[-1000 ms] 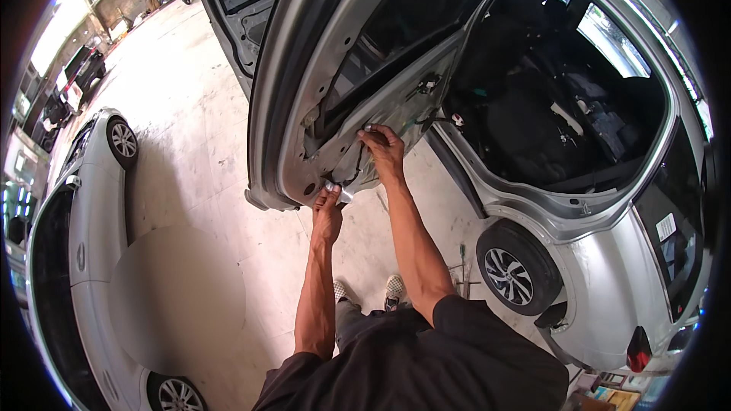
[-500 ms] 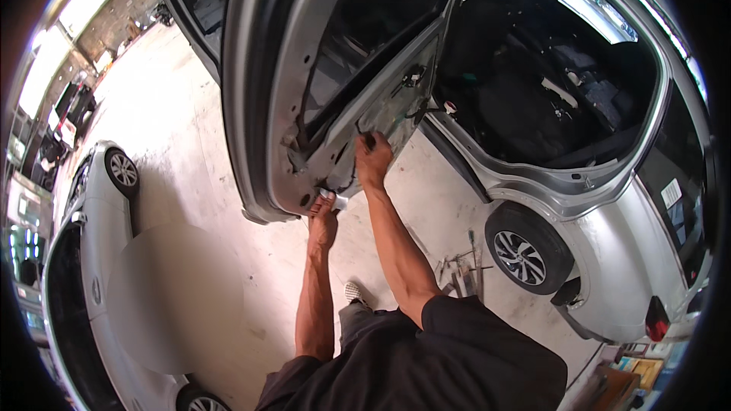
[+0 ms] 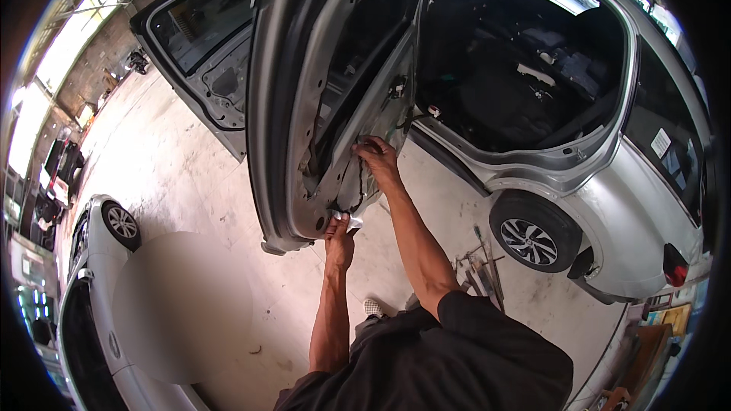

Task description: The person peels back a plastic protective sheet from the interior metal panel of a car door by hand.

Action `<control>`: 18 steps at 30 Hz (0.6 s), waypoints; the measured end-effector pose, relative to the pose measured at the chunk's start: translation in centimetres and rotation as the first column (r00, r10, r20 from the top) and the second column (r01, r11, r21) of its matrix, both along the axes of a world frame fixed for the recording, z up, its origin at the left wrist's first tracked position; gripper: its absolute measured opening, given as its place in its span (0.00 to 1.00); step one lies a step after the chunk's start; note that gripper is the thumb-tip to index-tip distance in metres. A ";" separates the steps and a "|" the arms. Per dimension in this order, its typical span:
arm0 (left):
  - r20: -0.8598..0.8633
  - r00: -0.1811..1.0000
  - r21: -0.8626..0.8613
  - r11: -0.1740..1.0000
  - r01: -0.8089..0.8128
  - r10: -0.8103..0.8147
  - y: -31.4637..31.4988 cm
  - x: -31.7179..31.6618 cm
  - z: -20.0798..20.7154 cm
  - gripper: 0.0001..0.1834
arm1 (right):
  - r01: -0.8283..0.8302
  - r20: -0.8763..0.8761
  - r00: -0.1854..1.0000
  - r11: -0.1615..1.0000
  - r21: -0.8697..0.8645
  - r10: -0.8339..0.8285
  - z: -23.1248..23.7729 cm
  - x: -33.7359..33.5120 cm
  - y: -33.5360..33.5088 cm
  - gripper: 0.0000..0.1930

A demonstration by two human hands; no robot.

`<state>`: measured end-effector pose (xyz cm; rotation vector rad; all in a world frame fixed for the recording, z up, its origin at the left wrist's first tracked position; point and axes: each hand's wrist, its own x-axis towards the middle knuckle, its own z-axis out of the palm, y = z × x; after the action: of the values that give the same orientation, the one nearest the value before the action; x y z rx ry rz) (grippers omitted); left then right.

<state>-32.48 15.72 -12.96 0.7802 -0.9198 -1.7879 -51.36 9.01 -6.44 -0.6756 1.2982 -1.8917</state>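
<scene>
A silver car door [image 3: 283, 175] stands swung out in front of me, its inner side bare of trim. Low on that inner side, my left hand [image 3: 339, 243] is closed on a small whitish, shiny piece [image 3: 353, 221] whose kind I cannot make out. Further up and to the right, my right hand [image 3: 381, 164] has its fingertips pinched together against the door's inner panel. Whatever may be between those fingertips is hidden. A dark line [image 3: 361, 189], like a cord or a bead of sealant, runs down the panel between the two hands.
The car's open doorway [image 3: 525, 68] and rear wheel [image 3: 533, 232] are to the right. Several long tools [image 3: 481, 270] lie on the floor near that wheel. Another opened door [image 3: 202, 53] stands beyond mine. A second silver car [image 3: 103, 274] is parked at the left.
My view has shifted, so more of the far opened door shows. Both hands remain at the door's inner panel, with the right fingers now pinched at its surface.
</scene>
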 end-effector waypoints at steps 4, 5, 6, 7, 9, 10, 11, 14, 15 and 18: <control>-0.026 1.000 -0.005 1.000 0.011 -0.012 -0.1 0.8 -0.7 0.12 | 0.188 -0.273 0.945 0.982 0.003 -0.180 1.5 1.2 -0.8 0.20; -0.028 1.000 -0.010 1.000 0.008 -0.008 0.0 1.3 -0.9 0.12 | 0.236 -0.340 0.913 0.972 -0.005 -0.224 2.0 1.7 -0.4 0.20; -0.031 1.000 -0.014 1.000 0.004 -0.005 0.0 1.6 -1.0 0.12 | 0.305 -0.428 0.861 0.952 0.002 -0.275 2.1 2.1 -0.5 0.18; -0.034 0.999 -0.021 1.000 0.005 -0.005 0.0 1.4 -0.7 0.13 | 0.326 -0.454 0.841 0.945 -0.012 -0.296 2.1 2.1 -0.8 0.18; 0.044 0.999 -0.039 0.999 -0.028 0.030 -0.4 0.7 -0.1 0.12 | 0.367 -0.503 0.796 0.929 -0.041 -0.337 2.2 1.8 -1.1 0.17; 0.089 0.995 -0.037 0.999 -0.038 0.041 -0.3 1.1 0.0 0.11 | 0.331 -0.525 0.802 0.944 -0.007 -0.285 2.1 1.4 -0.9 0.15; 0.135 0.990 -0.036 0.998 -0.047 0.052 -0.2 1.3 -0.1 0.10 | 0.294 -0.545 0.806 0.955 0.028 -0.232 2.1 0.9 -0.9 0.14; 0.255 0.965 -0.049 0.997 -0.054 0.065 -0.1 1.3 0.3 0.10 | 0.213 -0.560 0.817 0.974 0.075 -0.136 2.2 -0.1 -0.6 0.11; 0.313 0.947 -0.068 0.996 -0.060 0.078 -0.1 1.3 0.5 0.10 | 0.208 -0.541 0.829 0.976 0.060 -0.143 2.0 -0.3 0.1 0.10; 0.115 0.990 0.004 0.997 -0.083 0.082 0.6 1.4 0.8 0.10 | 0.202 -0.552 0.818 0.979 0.009 -0.163 0.3 -0.4 1.7 0.09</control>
<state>-31.03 16.36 -12.17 0.9225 -0.9411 -1.6902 -51.72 10.73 -6.10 -1.1548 1.8346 -1.8578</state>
